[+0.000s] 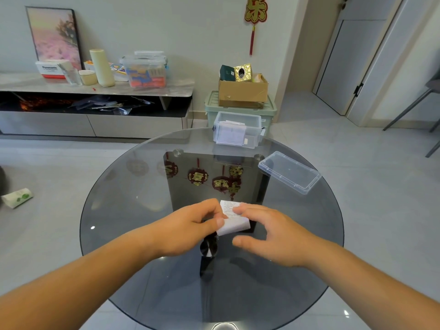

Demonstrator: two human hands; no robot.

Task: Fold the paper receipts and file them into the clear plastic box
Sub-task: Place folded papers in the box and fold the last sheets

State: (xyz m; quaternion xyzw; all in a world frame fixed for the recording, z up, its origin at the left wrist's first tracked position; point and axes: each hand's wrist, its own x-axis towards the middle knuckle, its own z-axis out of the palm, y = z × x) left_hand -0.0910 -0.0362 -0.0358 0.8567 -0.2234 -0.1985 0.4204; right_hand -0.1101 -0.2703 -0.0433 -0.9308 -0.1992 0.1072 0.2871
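A white paper receipt [234, 222], partly folded, lies at the middle of the round glass table [133, 186]. My left hand [190, 231] pinches its left edge between thumb and fingers. My right hand [273, 236] presses its fingertips on the receipt's upper right part, thumb spread apart below. The clear plastic box [238, 129] stands at the table's far edge, without its lid, holding several folded receipts. Its clear lid [289, 172] lies flat on the table to the right.
Behind the table a green storage bin [271, 110] carries a cardboard box [242, 91]. A low TV cabinet [95, 91] with clutter runs along the left wall. A tissue pack [17, 197] lies on the floor at the left.
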